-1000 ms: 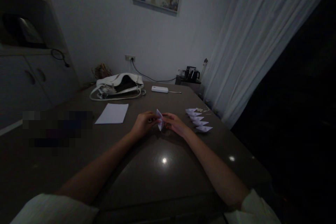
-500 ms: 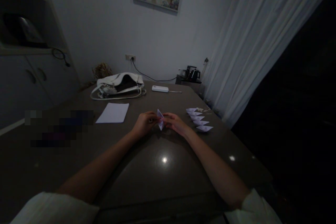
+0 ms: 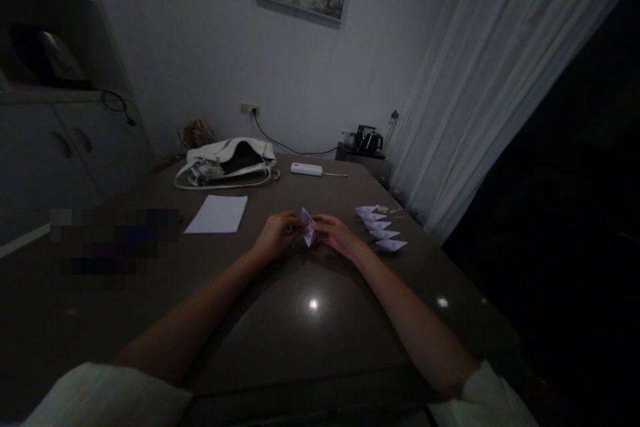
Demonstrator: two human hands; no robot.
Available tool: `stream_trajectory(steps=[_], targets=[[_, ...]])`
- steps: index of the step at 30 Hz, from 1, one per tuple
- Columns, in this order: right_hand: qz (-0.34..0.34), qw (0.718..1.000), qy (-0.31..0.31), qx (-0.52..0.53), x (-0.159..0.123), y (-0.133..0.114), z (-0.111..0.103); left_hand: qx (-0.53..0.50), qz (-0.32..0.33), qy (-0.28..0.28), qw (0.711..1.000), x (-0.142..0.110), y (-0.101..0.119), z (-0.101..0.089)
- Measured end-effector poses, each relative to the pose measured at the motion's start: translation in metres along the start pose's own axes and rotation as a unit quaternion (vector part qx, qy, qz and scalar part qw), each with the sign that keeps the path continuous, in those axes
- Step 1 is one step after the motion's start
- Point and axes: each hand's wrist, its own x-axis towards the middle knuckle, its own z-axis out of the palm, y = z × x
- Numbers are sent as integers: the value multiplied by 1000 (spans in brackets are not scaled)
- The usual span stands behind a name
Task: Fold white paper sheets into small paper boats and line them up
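A small white folded paper boat (image 3: 309, 235) is held between my two hands over the middle of the table, its pointed ends turned up and down in view. My left hand (image 3: 276, 235) pinches it from the left side. From the right, the fingers of my right hand (image 3: 336, 235) close on its other side. Several finished-looking white paper boats (image 3: 384, 234) stand in a row to the right of my right hand. Left of my left hand lies a stack of white paper (image 3: 217, 215).
On the dark table (image 3: 280, 340) a white handbag (image 3: 233, 159) lies at the back left. A white power bank (image 3: 307, 169) with a short cable is behind my hands. Small pale bits (image 3: 385, 210) lie beyond the boats. A blurred-out patch (image 3: 120, 240) covers the left side.
My hands keep their grip on the paper boat, which has turned very slightly. The whole view has shifted a little; the other things stay in place.
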Motion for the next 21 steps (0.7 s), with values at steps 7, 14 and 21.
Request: stream_trajectory(steps=[7,14,21], targets=[[-7,1000,-7,6,0,1,0,-3,7,5,1000,0,-1,0],[-12,1000,-5,18,0,0,0,-14,-9,7,1000,-1,0,1],[-31,999,-8,-28,-4,-1,7,-56,-13,-28,998,-2,9,4]])
